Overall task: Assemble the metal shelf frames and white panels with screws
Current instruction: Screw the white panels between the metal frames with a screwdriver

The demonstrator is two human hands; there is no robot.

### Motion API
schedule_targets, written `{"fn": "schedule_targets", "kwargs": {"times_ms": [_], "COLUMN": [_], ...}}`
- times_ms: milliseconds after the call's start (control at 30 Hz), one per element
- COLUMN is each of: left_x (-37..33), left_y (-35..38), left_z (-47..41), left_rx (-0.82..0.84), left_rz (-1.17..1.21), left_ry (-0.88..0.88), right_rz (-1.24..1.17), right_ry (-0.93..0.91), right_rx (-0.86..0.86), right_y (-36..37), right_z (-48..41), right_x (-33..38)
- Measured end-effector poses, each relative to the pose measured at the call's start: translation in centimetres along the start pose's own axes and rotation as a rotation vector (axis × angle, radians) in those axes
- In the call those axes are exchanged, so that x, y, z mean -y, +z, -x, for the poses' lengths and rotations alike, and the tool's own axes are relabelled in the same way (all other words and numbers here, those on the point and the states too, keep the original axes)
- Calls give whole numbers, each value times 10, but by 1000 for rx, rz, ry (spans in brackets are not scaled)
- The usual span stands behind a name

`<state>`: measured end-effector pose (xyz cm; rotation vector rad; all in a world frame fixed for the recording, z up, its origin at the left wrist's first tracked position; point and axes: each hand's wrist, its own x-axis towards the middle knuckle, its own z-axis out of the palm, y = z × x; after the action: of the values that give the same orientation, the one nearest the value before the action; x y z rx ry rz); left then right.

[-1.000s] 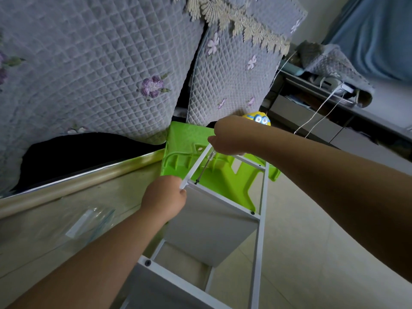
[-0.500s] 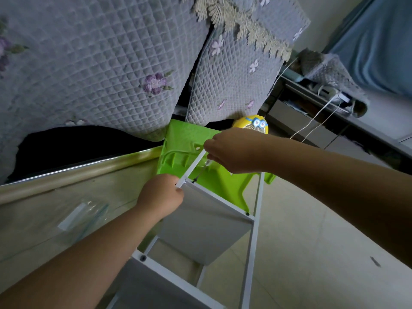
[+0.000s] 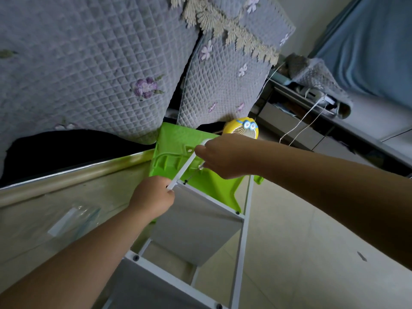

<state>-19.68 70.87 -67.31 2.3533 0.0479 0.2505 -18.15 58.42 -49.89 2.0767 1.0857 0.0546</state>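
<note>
- White-painted metal, the shelf frame (image 3: pixel 244 230) runs from the bottom edge up through the centre of the frame, its two long rails tilted away from me.
- A white panel (image 3: pixel 194 226) sits between the rails just below centre. A second panel (image 3: pixel 138 286) lies lower down, near the bottom edge.
- I can see black screws (image 3: pixel 237 212) at the panel corners where the cross-pieces meet the rails.
- My right hand (image 3: pixel 220 157), just above centre, has its fingers curled tight round a screwdriver (image 3: pixel 193 174). The handle is hidden in the fist and only the thin shaft shows.
- The shaft slants down and left, and its tip meets a dark screw head at the upper panel's top-left corner.
- My left hand (image 3: pixel 153 197), left of centre, grips the left rail right beside that corner, with fingers folded round the bar.
- Behind the frame's top end lies a bright green plastic stool (image 3: pixel 176 148), tipped over.
- A yellow fan (image 3: pixel 242 130) printed with a blue-goggled cartoon face is just above my right hand.
- A grey quilted cover (image 3: pixel 89 63) with purple flowers and lace trim fills the upper left.
- A clear plastic bag (image 3: pixel 71 219) with a white label lies at the left. I can't read the label.
- White cables (image 3: pixel 307 121) hang from a low shelf at the upper right.
</note>
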Motion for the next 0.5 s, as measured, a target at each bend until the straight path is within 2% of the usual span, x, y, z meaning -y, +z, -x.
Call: {"fn": "schedule_targets", "kwargs": {"times_ms": [233, 367, 500], "left_x": [-5, 0, -6], "left_y": [-2, -2, 4], "left_z": [2, 3, 2], "left_rx": [1, -6, 11], "left_rz": [-19, 14, 69], "left_ry": [-9, 5, -13], "right_rz": [212, 313, 254], "right_ry": [-128, -144, -78], "right_rx": [-50, 80, 191], "right_y": [-8, -10, -18], "right_z": [-5, -2, -17], "right_x": [2, 1, 7]}}
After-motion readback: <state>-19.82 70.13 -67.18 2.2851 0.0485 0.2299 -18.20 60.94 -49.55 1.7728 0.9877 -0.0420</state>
